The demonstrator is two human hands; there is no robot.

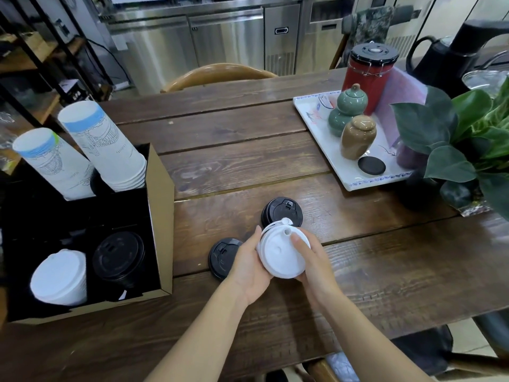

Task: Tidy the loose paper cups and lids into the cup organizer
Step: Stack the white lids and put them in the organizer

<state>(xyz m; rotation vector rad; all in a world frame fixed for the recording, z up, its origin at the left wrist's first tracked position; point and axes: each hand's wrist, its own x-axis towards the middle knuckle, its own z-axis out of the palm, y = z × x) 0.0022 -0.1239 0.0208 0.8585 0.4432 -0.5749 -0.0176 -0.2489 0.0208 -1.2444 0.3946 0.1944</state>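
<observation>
Gripping white lids (pixel 281 255) — round, smooth plastic — both hands.

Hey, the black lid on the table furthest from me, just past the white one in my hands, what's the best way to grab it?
Take the far black lid by its rim, pinching opposite edges from above. It lies flat on the table top side up, so the outer edge is the only raised part to catch. Its near edge is hidden behind the white lid, so coming from the far or right side looks easier.

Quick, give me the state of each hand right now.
Left hand: grip closed on the white lids, from their left side.
Right hand: grip closed on the same white lids, thumb on top.
</observation>
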